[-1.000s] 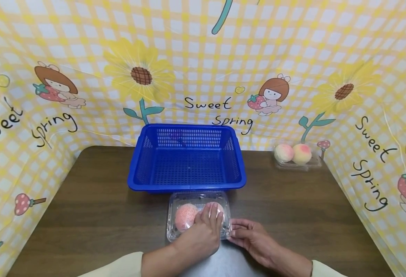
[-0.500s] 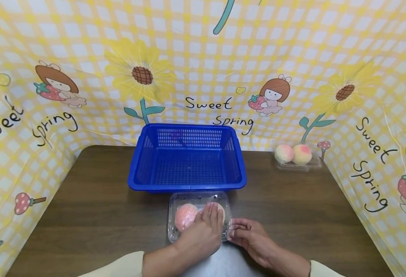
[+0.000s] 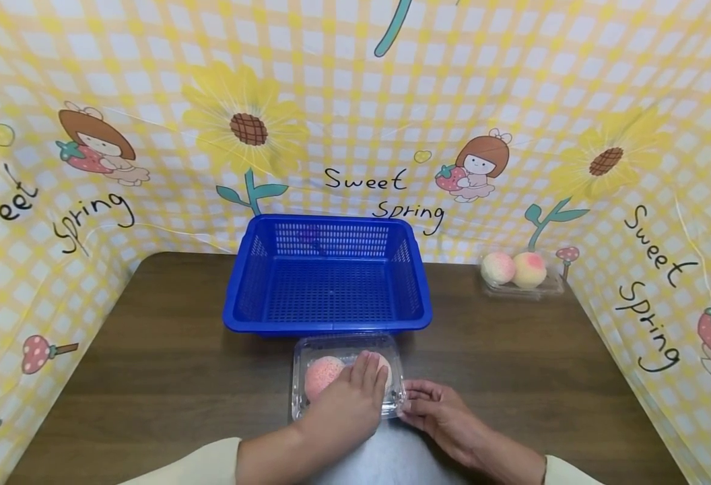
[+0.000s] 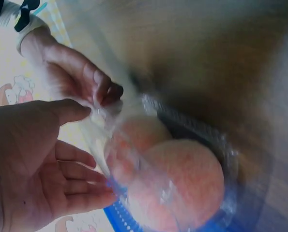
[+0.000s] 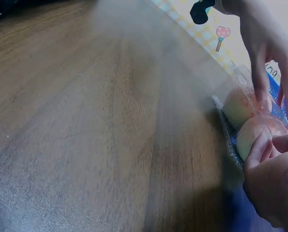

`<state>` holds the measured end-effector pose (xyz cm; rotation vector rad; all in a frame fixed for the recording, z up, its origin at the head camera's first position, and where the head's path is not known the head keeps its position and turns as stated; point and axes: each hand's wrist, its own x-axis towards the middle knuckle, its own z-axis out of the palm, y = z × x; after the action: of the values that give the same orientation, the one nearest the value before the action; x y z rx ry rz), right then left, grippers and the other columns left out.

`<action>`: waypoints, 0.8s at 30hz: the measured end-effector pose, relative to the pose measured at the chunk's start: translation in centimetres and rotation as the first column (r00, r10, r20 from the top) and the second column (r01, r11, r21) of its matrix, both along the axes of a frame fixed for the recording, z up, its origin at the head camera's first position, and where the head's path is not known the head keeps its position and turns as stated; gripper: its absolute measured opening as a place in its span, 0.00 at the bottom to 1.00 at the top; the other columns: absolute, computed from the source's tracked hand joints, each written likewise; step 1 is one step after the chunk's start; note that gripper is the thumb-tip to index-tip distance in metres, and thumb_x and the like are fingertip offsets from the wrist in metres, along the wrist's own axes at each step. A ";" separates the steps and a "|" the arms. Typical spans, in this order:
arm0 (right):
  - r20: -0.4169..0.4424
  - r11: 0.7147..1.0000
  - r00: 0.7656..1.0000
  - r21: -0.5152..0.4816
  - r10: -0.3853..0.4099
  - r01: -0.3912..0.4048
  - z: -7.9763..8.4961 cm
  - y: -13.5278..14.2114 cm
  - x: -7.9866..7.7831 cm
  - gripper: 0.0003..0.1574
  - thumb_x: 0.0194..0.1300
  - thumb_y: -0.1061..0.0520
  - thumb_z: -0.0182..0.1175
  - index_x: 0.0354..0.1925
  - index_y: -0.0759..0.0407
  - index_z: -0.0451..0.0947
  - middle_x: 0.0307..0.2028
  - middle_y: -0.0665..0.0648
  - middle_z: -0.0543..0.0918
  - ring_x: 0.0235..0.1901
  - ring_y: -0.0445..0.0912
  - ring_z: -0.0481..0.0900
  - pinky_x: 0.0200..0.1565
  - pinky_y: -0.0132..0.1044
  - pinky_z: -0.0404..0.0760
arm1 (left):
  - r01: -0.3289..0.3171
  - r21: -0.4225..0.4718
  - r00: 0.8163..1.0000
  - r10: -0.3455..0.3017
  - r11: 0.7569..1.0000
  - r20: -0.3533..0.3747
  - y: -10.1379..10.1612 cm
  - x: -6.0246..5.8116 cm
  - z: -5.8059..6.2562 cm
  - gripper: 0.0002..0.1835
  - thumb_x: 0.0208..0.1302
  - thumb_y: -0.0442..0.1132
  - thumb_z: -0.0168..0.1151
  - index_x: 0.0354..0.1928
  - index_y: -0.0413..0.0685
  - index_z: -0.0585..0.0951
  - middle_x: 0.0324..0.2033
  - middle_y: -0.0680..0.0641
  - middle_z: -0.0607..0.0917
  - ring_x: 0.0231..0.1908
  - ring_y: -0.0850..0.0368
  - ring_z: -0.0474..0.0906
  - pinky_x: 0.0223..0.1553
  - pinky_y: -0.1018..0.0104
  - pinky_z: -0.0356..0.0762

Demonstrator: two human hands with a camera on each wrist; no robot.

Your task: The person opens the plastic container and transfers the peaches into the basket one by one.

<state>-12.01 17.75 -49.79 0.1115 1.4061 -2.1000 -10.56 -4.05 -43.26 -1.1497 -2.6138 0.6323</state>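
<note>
A clear plastic clamshell box (image 3: 339,345) holds two peaches, a pink one (image 3: 322,376) on the left and a paler one (image 3: 383,368) on the right. Its lid lies over both fruits. My left hand (image 3: 358,401) rests on the lid, fingers extended above the right peach and partly covering it. At the box's right edge my right hand (image 3: 443,417) pinches the plastic rim between thumb and fingers. The right wrist view shows this right hand (image 5: 274,179) close beside the nearer peach. In the left wrist view the left hand's fingers (image 4: 83,186) are spread along the lid.
A blue perforated basket (image 3: 331,327) stands directly behind the box. At the table's back right is another clear box (image 3: 543,286) with two peaches (image 3: 529,269). The wooden table (image 3: 167,377) meets a patterned cloth (image 3: 355,121) at the back and sides.
My left hand and forearm have shifted slightly left over the lid. The right hand keeps its place on the rim, and the box has barely moved.
</note>
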 end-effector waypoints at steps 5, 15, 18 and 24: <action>-0.009 0.999 0.999 0.004 0.040 -0.040 0.1 0.4 -0.3 0.28 0.59 0.71 0.57 0.58 0.74 0.65 0.43 0.56 0.80 0.44 0.45 0.80 0.57 0.39 0.79 | -0.083 0.140 0.968 0.046 0.987 0.245 -1.5 -0.7 1.0 0.30 0.73 0.55 0.44 0.70 0.46 0.66 0.70 0.42 0.65 0.71 0.48 0.59 0.70 0.57 0.62; -0.070 0.989 0.988 0.060 0.140 -0.136 0.5 2.1 -1.9 0.29 0.61 0.70 0.55 0.60 0.75 0.64 0.43 0.55 0.82 0.43 0.43 0.81 0.55 0.37 0.80 | 0.112 0.305 0.919 -0.215 0.946 0.330 -6.3 -1.9 0.8 0.26 0.70 0.41 0.51 0.70 0.55 0.67 0.70 0.43 0.64 0.72 0.46 0.56 0.72 0.48 0.55; -0.090 0.987 0.986 0.087 0.144 -0.136 0.6 2.2 -2.5 0.29 0.62 0.70 0.54 0.62 0.75 0.64 0.44 0.54 0.82 0.44 0.43 0.81 0.55 0.36 0.80 | 0.165 0.345 0.912 -0.276 0.924 0.304 -7.0 -2.0 0.4 0.31 0.61 0.36 0.57 0.68 0.56 0.69 0.70 0.42 0.64 0.72 0.43 0.54 0.72 0.44 0.52; -0.132 0.984 0.979 0.104 0.155 -0.142 0.5 2.0 -3.2 0.29 0.63 0.70 0.52 0.62 0.77 0.64 0.44 0.54 0.83 0.44 0.43 0.81 0.54 0.37 0.80 | 0.165 0.366 0.874 -0.307 0.916 0.377 -7.9 -1.6 0.4 0.28 0.71 0.48 0.49 0.71 0.51 0.64 0.72 0.40 0.59 0.73 0.45 0.52 0.72 0.50 0.56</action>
<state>-15.25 19.78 -49.28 -0.1025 1.5467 -1.9509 -12.18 -11.94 -42.82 -1.6090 -2.6967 -0.1219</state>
